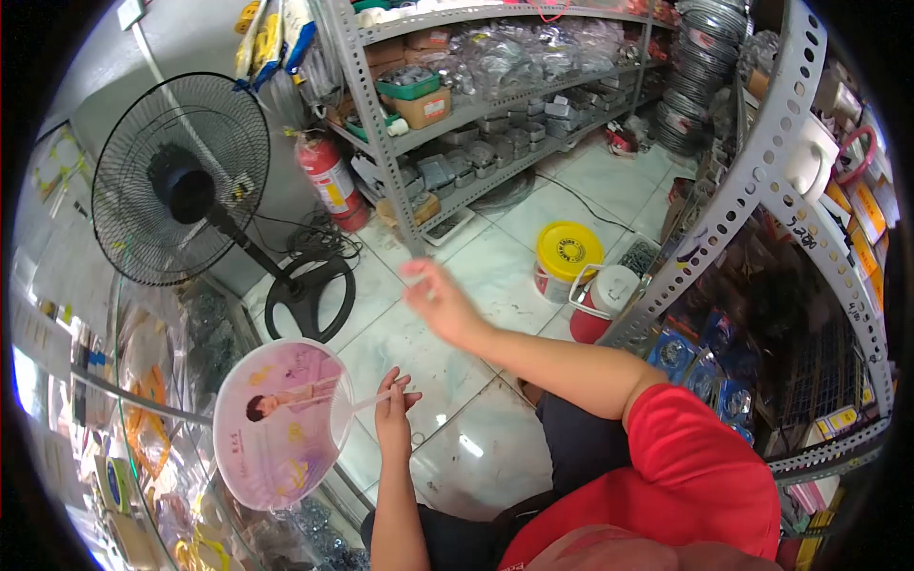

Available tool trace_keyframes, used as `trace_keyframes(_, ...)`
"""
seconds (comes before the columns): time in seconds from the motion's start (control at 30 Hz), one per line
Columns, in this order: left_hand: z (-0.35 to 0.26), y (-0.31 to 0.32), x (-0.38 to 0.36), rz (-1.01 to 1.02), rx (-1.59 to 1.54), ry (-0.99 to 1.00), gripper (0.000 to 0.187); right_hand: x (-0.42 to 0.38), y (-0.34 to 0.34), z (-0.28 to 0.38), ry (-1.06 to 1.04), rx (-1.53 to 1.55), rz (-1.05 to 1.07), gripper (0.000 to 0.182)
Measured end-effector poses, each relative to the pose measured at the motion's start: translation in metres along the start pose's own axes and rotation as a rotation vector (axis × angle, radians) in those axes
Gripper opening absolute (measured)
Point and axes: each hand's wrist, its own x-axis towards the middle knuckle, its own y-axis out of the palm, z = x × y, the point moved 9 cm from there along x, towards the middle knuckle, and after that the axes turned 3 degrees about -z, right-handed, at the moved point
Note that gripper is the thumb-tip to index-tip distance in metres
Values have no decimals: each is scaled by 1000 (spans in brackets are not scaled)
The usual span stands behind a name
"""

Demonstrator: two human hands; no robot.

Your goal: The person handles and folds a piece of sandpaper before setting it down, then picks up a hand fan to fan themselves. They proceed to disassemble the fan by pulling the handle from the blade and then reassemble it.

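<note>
My left hand [392,409] is closed around the thin white handle of a hand fan [295,452]. The fan has a rounded pink-purple face with a printed figure, and its broad side is turned up toward me, left of my hand. My right hand [443,303] is raised over the tiled floor, forward of my left hand and apart from the fan. It is slightly smeared by motion; its fingers look loosely bent and apart, with nothing visible in them.
A black pedestal fan [181,181] and a red fire extinguisher [330,181] stand at the left. Metal shelving [381,124] holds boxes and metal parts. A yellow-lidded bucket [568,252] and a red-white jug [606,300] stand near the right rack [705,238]. Glass display cases [143,409] line the left.
</note>
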Motion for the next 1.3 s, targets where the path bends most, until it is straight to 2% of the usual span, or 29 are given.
trace_keyframes(0.03, 1, -2, 0, -8, -42, -18, 40, 5, -21, 40, -148, -24, -99, 32)
trace_keyframes(0.1, 3, -7, 0, -30, -105, -55, 40, -1, -51, 113, -297, 455, -157, 33)
trace_keyframes(0.13, 7, -9, 0, -45, -161, -104, 39, -16, -68, 161, -490, 474, -214, 33)
trace_keyframes(0.2, 10, -12, -2, -68, -242, -140, 39, -50, -98, 238, -802, 505, -191, 30)
trace_keyframes(0.27, 15, -15, -5, -94, -320, -187, 38, -98, -114, 298, -1093, 567, -149, 39)
trace_keyframes(0.37, 23, -17, -10, -116, -457, -264, 37, -155, -141, 342, -1367, 937, -156, 51)
trace_keyframes(0.47, 42, -23, -10, -135, -602, -344, 34, -189, -146, 352, -1625, 866, -295, 49)
trace_keyframes(0.57, 58, -32, -7, -188, -716, -370, 30, -194, -152, 347, -1627, 1034, -224, 51)
trace_keyframes(0.6, 63, -35, -7, -227, -763, -399, 28, -201, -155, 346, -1646, 917, -341, 53)
trace_keyframes(0.7, 74, -41, -7, -313, -837, -476, 24, -199, -157, 341, -1589, 941, -329, 53)
trace_keyframes(1.07, 69, -42, 2, -329, -826, -458, 24, -179, -143, 336, -1373, 1076, -104, 54)
trace_keyframes(1.3, 73, -43, 8, -250, -894, -439, 21, -169, -131, 336, -1262, 1144, 59, 54)
